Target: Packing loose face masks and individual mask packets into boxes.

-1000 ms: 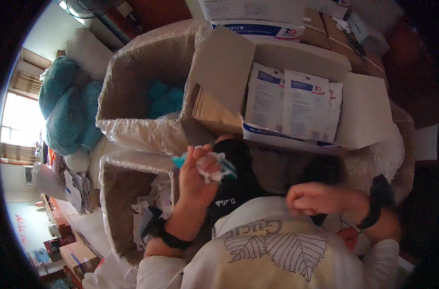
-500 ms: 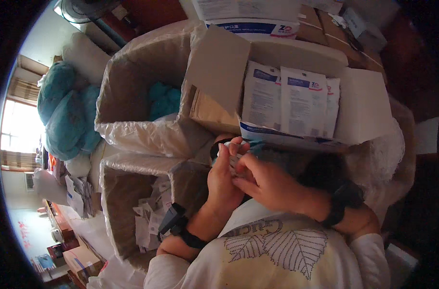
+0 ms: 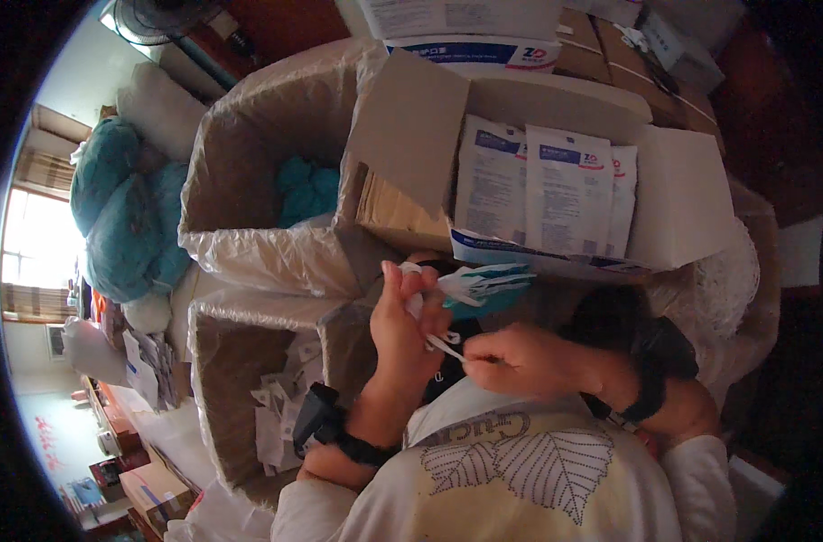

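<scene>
A small bundle of teal face masks (image 3: 502, 296) with white ear loops (image 3: 446, 345) is in front of my body, just below the open carton. My left hand (image 3: 400, 330) is closed around the gathered loops, and the teal part sticks out to its right. Slightly lower, my right hand (image 3: 520, 361) pinches the end of a white loop, which stretches taut between the two hands. The inner fingers of my left hand are partly hidden.
An open white carton (image 3: 687, 194) holds several white packets (image 3: 569, 190). Left of it, a plastic-lined box (image 3: 267, 248) contains teal items (image 3: 307, 190). A lower lined box (image 3: 214, 406) holds torn white wrappers (image 3: 271, 415). Big teal-filled bags (image 3: 122, 230) lie far left.
My hands were close together over the bundle; my right hand has drawn away to the right and down, pulling a loop. More of the teal masks now shows.
</scene>
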The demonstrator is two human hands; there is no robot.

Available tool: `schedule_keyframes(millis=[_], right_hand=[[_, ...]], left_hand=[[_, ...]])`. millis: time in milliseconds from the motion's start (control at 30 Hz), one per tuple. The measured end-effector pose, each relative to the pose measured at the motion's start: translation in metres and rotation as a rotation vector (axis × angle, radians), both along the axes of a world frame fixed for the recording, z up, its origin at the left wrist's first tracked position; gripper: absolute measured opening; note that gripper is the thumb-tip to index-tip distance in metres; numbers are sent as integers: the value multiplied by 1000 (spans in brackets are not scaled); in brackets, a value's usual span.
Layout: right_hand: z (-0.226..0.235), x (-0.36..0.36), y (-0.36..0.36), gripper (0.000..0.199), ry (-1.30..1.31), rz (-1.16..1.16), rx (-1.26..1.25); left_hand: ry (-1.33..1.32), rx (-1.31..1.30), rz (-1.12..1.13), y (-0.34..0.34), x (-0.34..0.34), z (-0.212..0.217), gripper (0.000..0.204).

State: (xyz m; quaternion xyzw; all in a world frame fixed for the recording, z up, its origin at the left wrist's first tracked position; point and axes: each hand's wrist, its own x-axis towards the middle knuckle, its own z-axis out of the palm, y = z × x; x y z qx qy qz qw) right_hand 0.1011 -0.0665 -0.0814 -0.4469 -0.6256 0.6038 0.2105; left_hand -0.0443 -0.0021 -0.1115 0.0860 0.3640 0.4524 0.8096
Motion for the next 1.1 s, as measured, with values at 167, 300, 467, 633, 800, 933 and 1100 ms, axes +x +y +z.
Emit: schedule_keyframes(millis=[167,300,467,633,800,933,1100], right_hand=[[-2,9,-17,24,9,-47,-12],[0,14,-21,24,40,-61,-71],[-2,18,-35,22,70,2,-32],[-22,24,-51,20,317,-146,-485],[-3,0,-8,24,616,-131,-685],[-16,-23,11,23,415,-280,-190],[-28,-36,13,13,206,-424,318]], left_hand=[[216,25,9,3,1,-3,35],[236,94,45,3,2,-10,34],[310,138,247,21,-11,-27,35],[-156,180,196,41,-63,-39,33],[-445,91,12,17,-25,-16,32],[-455,25,-4,9,-21,-15,32],[-527,65,-63,7,-15,-20,34]])
